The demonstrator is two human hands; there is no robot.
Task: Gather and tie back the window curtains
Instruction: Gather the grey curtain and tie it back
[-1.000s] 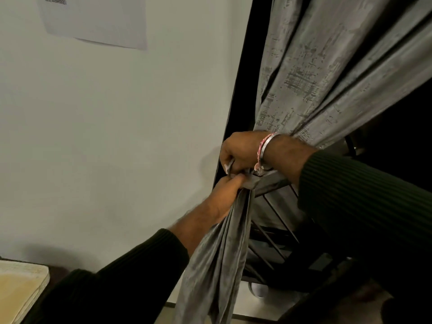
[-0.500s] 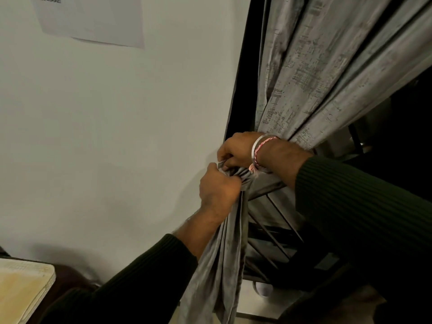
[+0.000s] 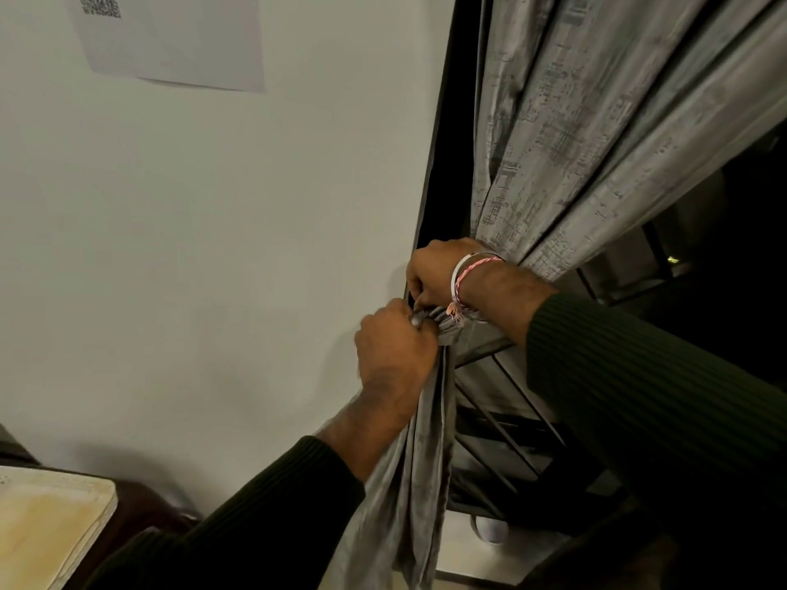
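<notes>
A grey patterned curtain (image 3: 566, 134) hangs from the upper right and is bunched into a narrow waist beside the dark window frame (image 3: 438, 134). Below the waist its tail (image 3: 417, 483) drops in folds. My left hand (image 3: 394, 353) grips the bunched cloth just under the waist, fingers closed around it. My right hand (image 3: 438, 272), with a white bangle and a red-and-white thread on the wrist, pinches the cloth at the waist right above my left hand. The two hands touch. Whatever lies between the fingers is hidden.
A white wall (image 3: 213, 249) fills the left, with a sheet of paper (image 3: 170, 40) stuck high on it. A pale wooden board (image 3: 47, 525) lies at the lower left. Dark metal window bars (image 3: 511, 419) run behind the curtain's tail.
My left hand has slid up the curtain's tail and turned over, so its back faces me, closing against my right hand. My right hand has stayed at the waist.
</notes>
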